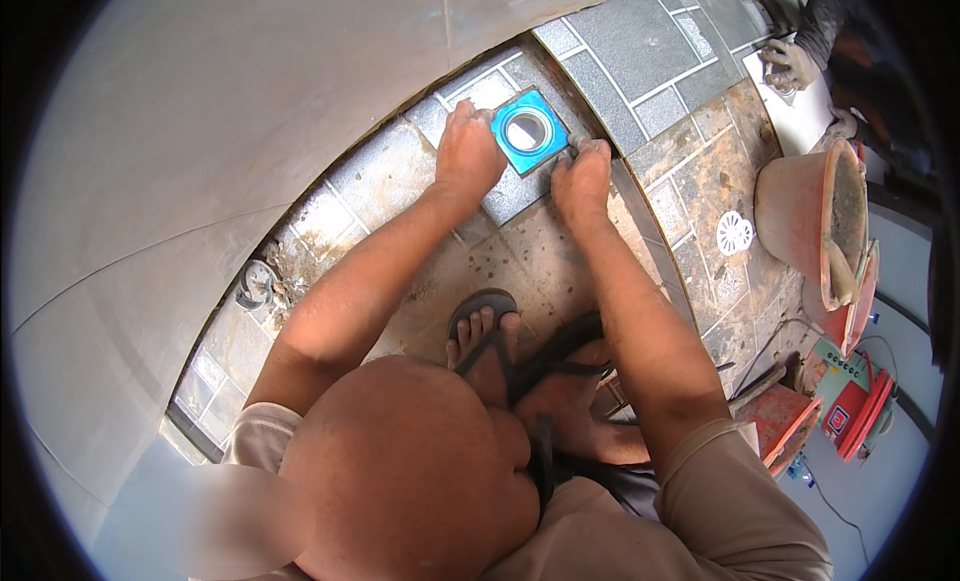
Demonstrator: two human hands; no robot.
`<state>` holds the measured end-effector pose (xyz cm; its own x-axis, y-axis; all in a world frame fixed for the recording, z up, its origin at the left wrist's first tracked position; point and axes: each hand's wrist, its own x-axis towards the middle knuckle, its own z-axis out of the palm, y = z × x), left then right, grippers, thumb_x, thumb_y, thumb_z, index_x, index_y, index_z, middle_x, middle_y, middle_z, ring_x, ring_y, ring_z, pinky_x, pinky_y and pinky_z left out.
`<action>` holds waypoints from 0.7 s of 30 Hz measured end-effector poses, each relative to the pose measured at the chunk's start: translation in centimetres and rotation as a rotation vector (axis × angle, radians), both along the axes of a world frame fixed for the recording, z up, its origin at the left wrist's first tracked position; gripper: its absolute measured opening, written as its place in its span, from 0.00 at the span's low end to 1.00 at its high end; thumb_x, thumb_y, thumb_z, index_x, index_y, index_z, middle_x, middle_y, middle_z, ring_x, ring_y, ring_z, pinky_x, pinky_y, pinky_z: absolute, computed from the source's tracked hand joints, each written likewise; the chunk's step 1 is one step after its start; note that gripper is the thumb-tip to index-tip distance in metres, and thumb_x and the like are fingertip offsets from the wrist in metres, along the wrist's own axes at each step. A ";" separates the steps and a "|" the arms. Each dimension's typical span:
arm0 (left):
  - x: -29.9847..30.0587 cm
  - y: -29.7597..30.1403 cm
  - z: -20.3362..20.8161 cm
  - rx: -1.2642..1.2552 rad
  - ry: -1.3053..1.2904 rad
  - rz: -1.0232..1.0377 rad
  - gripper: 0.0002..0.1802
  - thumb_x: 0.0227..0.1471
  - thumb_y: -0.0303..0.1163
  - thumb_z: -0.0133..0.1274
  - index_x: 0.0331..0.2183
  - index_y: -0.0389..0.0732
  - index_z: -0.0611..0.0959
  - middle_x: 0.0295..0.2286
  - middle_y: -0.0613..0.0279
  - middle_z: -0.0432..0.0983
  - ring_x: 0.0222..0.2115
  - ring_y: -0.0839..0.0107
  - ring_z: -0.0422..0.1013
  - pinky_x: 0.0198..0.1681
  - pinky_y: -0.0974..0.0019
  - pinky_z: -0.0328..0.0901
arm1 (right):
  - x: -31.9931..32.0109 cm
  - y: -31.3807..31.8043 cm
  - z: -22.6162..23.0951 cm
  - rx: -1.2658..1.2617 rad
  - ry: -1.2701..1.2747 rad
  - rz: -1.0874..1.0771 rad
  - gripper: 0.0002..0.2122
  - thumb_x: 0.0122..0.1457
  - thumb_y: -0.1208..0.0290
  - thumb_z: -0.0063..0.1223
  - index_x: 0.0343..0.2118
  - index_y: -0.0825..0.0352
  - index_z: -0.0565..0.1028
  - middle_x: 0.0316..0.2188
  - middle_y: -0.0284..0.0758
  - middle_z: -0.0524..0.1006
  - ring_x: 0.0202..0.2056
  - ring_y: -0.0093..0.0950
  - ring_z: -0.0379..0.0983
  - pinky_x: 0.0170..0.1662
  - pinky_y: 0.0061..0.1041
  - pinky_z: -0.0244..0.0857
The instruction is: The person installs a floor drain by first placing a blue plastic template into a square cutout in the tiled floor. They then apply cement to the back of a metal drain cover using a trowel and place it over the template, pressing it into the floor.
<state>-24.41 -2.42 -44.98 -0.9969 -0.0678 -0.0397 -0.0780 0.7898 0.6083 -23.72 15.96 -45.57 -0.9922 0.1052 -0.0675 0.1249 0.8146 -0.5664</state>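
A square floor drain (541, 159) with a blue face and a round, shiny centre is between my two hands, tilted over the grey tiles. My left hand (470, 153) is closed at its left edge, thumb and fingers by the upper left side. My right hand (583, 181) pinches near its right corner with curled fingers. Beneath the drain lies grey tiling (512, 199) with pale joint lines, partly hidden by the drain and hands. I cannot tell whether the drain touches the tile below.
A smooth wall (250, 101) rises at the left. A pipe opening (257, 284) sits by its foot. On the right are a raised tiled ledge (640, 196), a white round grate (735, 233), a mortar-stained bucket (795, 206) and a red-green machine (850, 406). A co-worker's gloved hand (790, 66) works at upper right.
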 end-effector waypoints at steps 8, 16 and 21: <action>-0.4 -0.3 0.5 0.065 -0.063 0.051 0.18 0.51 0.23 0.65 0.45 0.36 0.87 0.49 0.48 0.77 0.53 0.48 0.74 0.59 0.53 0.70 | -1.1 0.5 -0.1 0.003 -0.027 0.015 0.17 0.54 0.83 0.54 0.48 0.76 0.79 0.50 0.57 0.77 0.55 0.52 0.74 0.62 0.40 0.67; -0.3 -0.3 -0.3 0.054 -0.025 0.057 0.21 0.48 0.24 0.69 0.46 0.36 0.84 0.48 0.47 0.76 0.54 0.48 0.73 0.59 0.53 0.69 | -1.8 -1.0 1.0 0.104 -0.214 -0.055 0.19 0.57 0.78 0.60 0.52 0.74 0.73 0.53 0.54 0.75 0.58 0.50 0.72 0.64 0.42 0.66; -0.2 -0.2 -0.1 0.070 -0.025 0.055 0.21 0.47 0.23 0.69 0.46 0.36 0.84 0.48 0.47 0.76 0.54 0.48 0.73 0.59 0.53 0.69 | -1.9 -1.5 1.9 0.112 -0.259 -0.079 0.20 0.57 0.78 0.61 0.53 0.75 0.72 0.54 0.52 0.73 0.60 0.48 0.70 0.65 0.41 0.66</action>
